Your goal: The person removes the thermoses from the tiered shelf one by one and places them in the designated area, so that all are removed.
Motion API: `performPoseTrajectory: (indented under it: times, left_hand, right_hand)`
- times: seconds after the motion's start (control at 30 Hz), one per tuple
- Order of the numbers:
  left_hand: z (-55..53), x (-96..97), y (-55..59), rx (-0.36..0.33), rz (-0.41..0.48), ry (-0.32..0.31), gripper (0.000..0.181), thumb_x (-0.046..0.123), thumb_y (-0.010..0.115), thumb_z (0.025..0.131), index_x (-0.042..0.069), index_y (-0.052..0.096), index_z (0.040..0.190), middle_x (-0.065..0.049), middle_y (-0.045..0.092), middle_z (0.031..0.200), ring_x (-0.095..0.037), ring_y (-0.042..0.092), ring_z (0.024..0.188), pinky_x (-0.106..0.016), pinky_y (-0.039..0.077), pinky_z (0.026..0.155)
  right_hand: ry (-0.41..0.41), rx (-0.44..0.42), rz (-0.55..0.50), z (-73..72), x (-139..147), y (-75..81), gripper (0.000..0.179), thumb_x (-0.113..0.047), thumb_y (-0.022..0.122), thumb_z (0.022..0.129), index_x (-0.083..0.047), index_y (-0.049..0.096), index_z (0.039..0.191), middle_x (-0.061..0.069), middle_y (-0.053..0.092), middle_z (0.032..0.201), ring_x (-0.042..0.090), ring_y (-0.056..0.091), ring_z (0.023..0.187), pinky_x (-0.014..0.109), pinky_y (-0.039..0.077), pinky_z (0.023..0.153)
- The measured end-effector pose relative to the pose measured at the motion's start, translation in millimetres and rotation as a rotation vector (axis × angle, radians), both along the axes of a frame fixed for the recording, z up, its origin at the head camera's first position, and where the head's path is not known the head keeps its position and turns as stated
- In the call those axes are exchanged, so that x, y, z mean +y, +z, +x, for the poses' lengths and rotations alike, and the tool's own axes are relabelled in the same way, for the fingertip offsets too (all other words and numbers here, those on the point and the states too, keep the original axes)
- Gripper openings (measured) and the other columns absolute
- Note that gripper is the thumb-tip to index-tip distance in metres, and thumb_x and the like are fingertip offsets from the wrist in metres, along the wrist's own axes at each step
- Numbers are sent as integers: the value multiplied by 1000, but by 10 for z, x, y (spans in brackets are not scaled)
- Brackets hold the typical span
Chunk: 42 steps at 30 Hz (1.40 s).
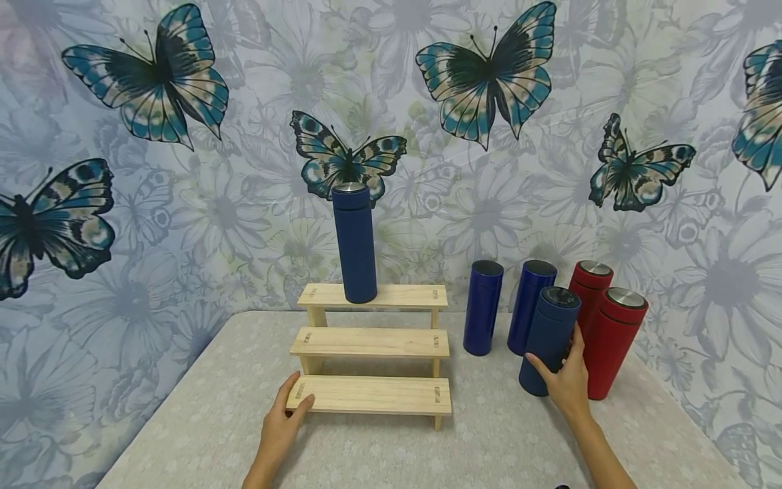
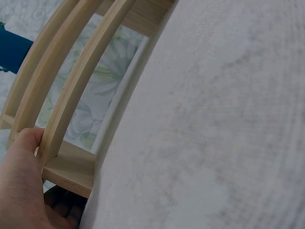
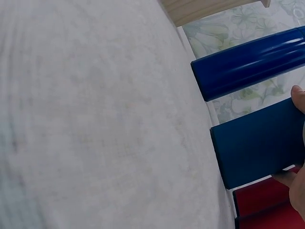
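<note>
My right hand [image 1: 569, 386] grips a matte blue thermos [image 1: 546, 343] low on its body, thumb on the left side and fingers on the right. The thermos stands upright on the table; in the right wrist view its base is right at the tabletop. With my left hand [image 1: 280, 426] I hold the left end of a three-step wooden stand [image 1: 373, 395], at its lowest step. In the left wrist view the thumb [image 2: 31, 139] lies on the board and the other fingers go under its end, partly hidden. Another matte blue thermos [image 1: 354, 248] stands on the top step.
Two glossy dark-blue thermoses [image 1: 482, 312] [image 1: 530, 309] stand right of the wooden stand. Two red thermoses [image 1: 616, 346] [image 1: 589, 288] are close to the right of my right hand. A pale patterned cloth [image 1: 464, 451] covers the table; behind it rises a butterfly-print wall [image 1: 244, 204].
</note>
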<state>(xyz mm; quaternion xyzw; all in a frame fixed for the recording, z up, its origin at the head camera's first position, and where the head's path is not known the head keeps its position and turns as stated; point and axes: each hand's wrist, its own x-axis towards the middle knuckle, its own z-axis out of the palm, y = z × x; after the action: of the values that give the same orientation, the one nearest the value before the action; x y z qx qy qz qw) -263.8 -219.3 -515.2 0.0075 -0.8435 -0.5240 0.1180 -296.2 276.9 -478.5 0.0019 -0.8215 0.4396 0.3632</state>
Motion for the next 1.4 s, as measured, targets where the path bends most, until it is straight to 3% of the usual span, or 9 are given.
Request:
performPoseTrajectory:
  times: [0.13, 0.23, 0.37, 0.53, 0.67, 0.77, 0.97, 1.17, 1.4]
  left_hand:
    - [-5, -9, -9, 6, 6, -3, 70, 46, 56, 90, 16, 25, 145, -27, 38, 138, -44, 49, 114, -52, 45, 86]
    - [-6, -13, -12, 12, 3, -6, 70, 45, 56, 90, 15, 25, 145, -28, 37, 138, -45, 48, 114, -53, 44, 87]
    - [3, -12, -4, 11, 3, -8, 70, 44, 56, 90, 15, 25, 146, -28, 37, 138, -45, 47, 116, -54, 44, 88]
    - [25, -8, 17, -1, 11, -17, 70, 44, 54, 91, 15, 23, 146, -28, 36, 138, -44, 46, 116, -53, 44, 87]
    - [26, -7, 22, -7, 14, -11, 70, 44, 55, 91, 15, 23, 146, -28, 38, 138, -43, 48, 115, -52, 45, 86]
    - [19, -8, 16, -8, 10, -6, 70, 45, 55, 91, 15, 24, 146, -27, 39, 137, -43, 50, 113, -51, 46, 84]
    - [10, -15, 4, -10, -1, 2, 69, 46, 55, 90, 16, 25, 145, -27, 40, 136, -44, 50, 113, -53, 46, 84]
    - [4, -13, 6, -17, -9, 2, 71, 47, 55, 90, 17, 25, 146, -27, 38, 137, -45, 47, 116, -54, 43, 87]
    - [-15, -19, -10, -11, -8, 3, 70, 47, 56, 90, 16, 25, 145, -29, 39, 136, -45, 49, 113, -52, 46, 84]
  right_hand:
    - [-1, 26, -13, 16, -19, -5, 108, -12, 80, 73, -26, 5, 149, 26, 37, 134, 42, 44, 113, 60, 38, 88]
    - [-30, 98, -4, 37, -54, 24, 106, -9, 81, 71, -20, 10, 149, 24, 36, 135, 38, 39, 116, 57, 34, 93]
    - [-115, 321, 75, 49, -109, 143, 92, -19, 80, 72, -9, 24, 144, 22, 34, 137, 38, 31, 120, 53, 25, 97]
    - [-198, 601, 131, 102, -293, 416, 74, -40, 71, 77, 0, 37, 128, 22, 40, 131, 36, 33, 118, 46, 21, 100]
    - [-164, 732, 129, 130, -577, 610, 63, -38, 68, 80, 5, 43, 118, 26, 46, 122, 38, 37, 114, 50, 19, 102]
    - [-121, 787, 153, 100, -809, 666, 56, -35, 69, 81, 6, 48, 111, 26, 50, 115, 39, 42, 109, 58, 18, 101]
    - [12, 736, 252, -38, -1232, 597, 43, -30, 70, 81, 4, 58, 104, 20, 56, 109, 39, 46, 103, 57, 22, 98]
    - [218, 539, 241, -219, -1639, 554, 48, -22, 77, 75, 0, 56, 112, 16, 54, 113, 32, 45, 104, 43, 34, 91]
    - [386, 305, 188, -461, -2042, 740, 67, -25, 78, 75, -5, 45, 129, 11, 46, 125, 26, 41, 115, 43, 37, 95]
